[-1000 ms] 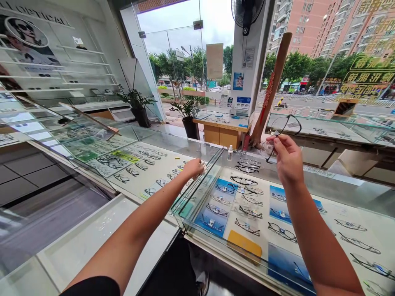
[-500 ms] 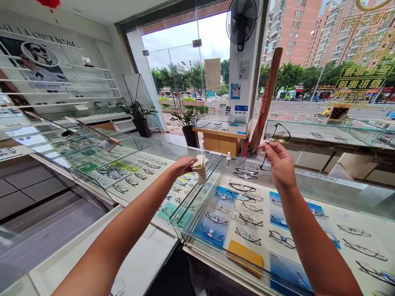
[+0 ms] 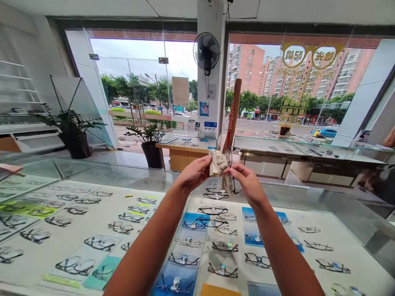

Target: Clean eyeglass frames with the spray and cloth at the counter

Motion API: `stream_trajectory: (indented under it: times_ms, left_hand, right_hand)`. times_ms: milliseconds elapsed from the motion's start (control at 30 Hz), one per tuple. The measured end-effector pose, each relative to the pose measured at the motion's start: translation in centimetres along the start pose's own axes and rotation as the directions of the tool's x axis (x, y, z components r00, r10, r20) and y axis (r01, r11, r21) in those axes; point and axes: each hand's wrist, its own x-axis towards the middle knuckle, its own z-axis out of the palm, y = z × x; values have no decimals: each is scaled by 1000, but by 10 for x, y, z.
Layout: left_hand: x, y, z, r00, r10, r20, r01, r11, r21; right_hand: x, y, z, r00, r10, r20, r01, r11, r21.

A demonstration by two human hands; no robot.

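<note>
Cloth (image 3: 217, 163) pinched in the left hand (image 3: 194, 173) calls for light pressure on the eyeglasses (image 3: 232, 184) the right hand (image 3: 248, 181) pinches.

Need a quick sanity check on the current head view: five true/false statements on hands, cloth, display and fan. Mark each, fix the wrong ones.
1. The left hand holds a pale cloth. True.
2. The right hand is empty. False: it holds a pair of glasses.
3. Inside the display case, some frames lie on blue sheets. True.
4. The fan is mounted on the display case. False: it is mounted on the pillar.
5. The two hands are close together. True.
</note>
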Motion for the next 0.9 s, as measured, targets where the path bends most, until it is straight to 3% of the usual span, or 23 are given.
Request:
stream_trajectory:
  times_ms: [300,533,667,900]
  left_hand:
    - [19,-21,-6,990,-96,101,108,987,-120]
    - [17,-23,7,982,-153,115,170,972,-162]
    - [18,-24,8,993,-103,51,108,988,-111]
    - [24,-22,3,995,-78,-55,67,982,-179]
  right_hand:
    - [3,-2,-9,999,35,8,-34,997,-62]
    - [9,6,-12,997,79,-14,-80,993,-84]
    - [10,7,-12,996,81,-27,-83,992,-94]
    - [8,6,-10,998,59,3,-59,991,-119]
